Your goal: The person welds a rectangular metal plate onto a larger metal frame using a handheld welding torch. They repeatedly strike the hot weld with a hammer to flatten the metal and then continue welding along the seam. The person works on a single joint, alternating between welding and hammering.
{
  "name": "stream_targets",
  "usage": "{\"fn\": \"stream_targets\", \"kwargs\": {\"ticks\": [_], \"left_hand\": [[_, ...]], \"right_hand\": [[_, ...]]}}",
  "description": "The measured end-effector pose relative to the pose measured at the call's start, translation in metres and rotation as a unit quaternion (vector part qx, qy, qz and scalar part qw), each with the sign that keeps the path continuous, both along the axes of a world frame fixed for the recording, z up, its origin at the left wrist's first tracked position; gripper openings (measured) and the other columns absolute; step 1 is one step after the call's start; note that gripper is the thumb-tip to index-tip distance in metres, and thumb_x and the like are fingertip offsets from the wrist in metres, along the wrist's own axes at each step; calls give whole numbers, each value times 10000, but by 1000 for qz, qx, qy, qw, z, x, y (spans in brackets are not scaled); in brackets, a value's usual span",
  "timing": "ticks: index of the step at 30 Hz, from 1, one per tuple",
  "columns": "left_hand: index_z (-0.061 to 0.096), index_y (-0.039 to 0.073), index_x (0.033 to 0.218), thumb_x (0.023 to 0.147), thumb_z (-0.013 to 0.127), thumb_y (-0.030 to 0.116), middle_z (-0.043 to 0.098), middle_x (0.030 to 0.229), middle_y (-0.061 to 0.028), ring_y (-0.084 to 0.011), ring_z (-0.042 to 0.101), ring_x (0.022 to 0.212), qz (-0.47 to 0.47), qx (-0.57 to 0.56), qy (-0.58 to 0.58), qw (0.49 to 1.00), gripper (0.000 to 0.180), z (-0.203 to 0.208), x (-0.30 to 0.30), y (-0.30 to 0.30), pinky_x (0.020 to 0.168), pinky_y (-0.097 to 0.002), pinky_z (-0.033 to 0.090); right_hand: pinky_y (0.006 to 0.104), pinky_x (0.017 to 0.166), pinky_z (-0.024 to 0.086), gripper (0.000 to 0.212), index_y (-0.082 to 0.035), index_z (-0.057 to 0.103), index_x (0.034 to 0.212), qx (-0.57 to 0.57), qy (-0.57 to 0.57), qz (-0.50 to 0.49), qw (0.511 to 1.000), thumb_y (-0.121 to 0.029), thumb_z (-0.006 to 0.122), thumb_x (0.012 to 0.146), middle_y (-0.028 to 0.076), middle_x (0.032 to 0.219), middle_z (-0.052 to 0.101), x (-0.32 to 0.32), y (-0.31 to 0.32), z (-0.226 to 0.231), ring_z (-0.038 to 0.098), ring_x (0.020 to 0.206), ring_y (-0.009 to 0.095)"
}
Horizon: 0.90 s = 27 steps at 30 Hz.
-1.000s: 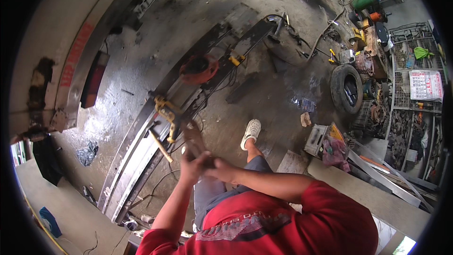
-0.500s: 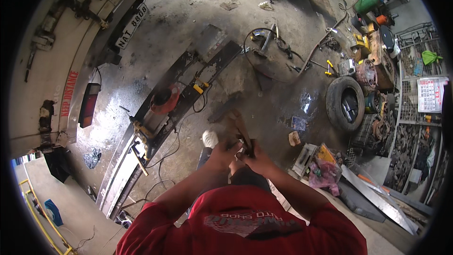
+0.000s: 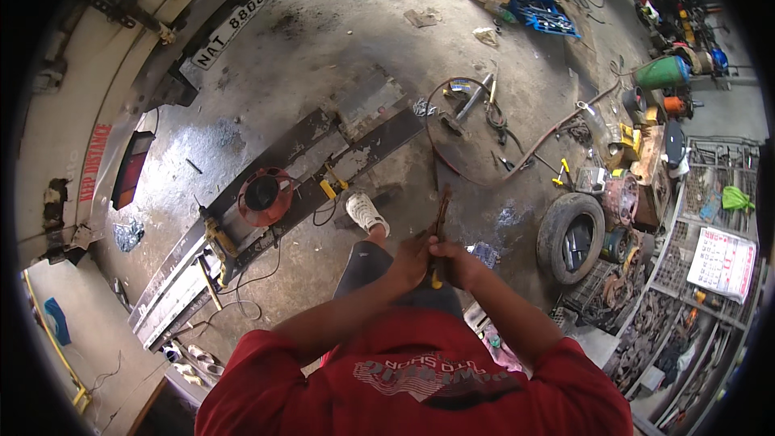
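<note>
In front of my body, both hands are closed together on a narrow rusty-brown tool (image 3: pixel 443 208). Its slim end points away from me, and a yellow tip shows below my fingers; its exact kind is unclear. My left hand (image 3: pixel 411 260) wraps its left side. Pressed against the other side is my right hand (image 3: pixel 457 263), thumb near the top. Left of my hands, a long dark metal bumper beam (image 3: pixel 299 145) lies on the floor. On it rest a red round flanged part (image 3: pixel 266 195) and a yellow-and-black power drill (image 3: pixel 218 244).
A truck body (image 3: pixel 89 153) stands at the left. A hose (image 3: pixel 529 153) loops across the floor near a hammer (image 3: pixel 468 105). At the right are a tire (image 3: pixel 570 238) and wire shelving (image 3: pixel 682 266). My shoe (image 3: pixel 364 211) is close to the beam.
The view has shifted, with my hands now a little right and the beam farther left. The brown tool has turned more upright, showing a narrower profile. My left shoe shows farther forward.
</note>
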<state>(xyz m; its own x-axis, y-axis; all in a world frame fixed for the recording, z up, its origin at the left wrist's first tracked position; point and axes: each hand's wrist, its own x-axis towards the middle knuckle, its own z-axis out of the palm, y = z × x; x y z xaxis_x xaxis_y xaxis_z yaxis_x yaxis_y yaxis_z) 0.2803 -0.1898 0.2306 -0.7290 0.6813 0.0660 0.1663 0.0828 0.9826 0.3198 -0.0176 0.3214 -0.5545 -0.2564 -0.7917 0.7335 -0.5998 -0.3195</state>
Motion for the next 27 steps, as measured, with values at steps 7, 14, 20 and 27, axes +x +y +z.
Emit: {"fn": "stream_targets", "kwargs": {"ticks": [7, 14, 20, 27], "left_hand": [[628, 55, 1565, 1105, 650, 436, 630, 1560, -262, -508, 616, 1384, -82, -351, -6, 933, 598, -8, -36, -75, 1157, -603, 502], [651, 57, 1563, 1076, 667, 562, 617, 1602, -278, -512, 530, 1493, 13, -520, -253, 816, 702, 27, -26, -101, 1267, -584, 418], [646, 4, 1545, 1065, 693, 560, 670, 1530, -293, -485, 594, 1442, 71, -494, -367, 785, 736, 35, 30, -65, 1246, -551, 451], [642, -55, 1521, 1064, 696, 549, 679, 1487, -337, -493, 614, 1423, 52, -472, -407, 780, 759, 51, 2, -4, 1226, -529, 481]], "right_hand": [[388, 757, 585, 710, -109, 571, 1605, 204, -84, 104, 970, -185, 749, 922, 85, 1127, 728, -91, 112, -68, 714, 877, 233], [454, 795, 557, 593, -59, 730, 1409, 403, -66, 395, 823, -264, 798, 856, 132, 1072, 760, -219, 219, -138, 704, 918, 264], [475, 816, 579, 531, -10, 746, 1322, 450, 25, 510, 733, -247, 771, 848, 181, 1046, 803, -305, 244, -210, 740, 910, 272], [460, 872, 591, 666, -60, 721, 1456, 395, 20, 551, 735, -293, 777, 834, 208, 1104, 808, -353, 243, -228, 764, 985, 333]]}}
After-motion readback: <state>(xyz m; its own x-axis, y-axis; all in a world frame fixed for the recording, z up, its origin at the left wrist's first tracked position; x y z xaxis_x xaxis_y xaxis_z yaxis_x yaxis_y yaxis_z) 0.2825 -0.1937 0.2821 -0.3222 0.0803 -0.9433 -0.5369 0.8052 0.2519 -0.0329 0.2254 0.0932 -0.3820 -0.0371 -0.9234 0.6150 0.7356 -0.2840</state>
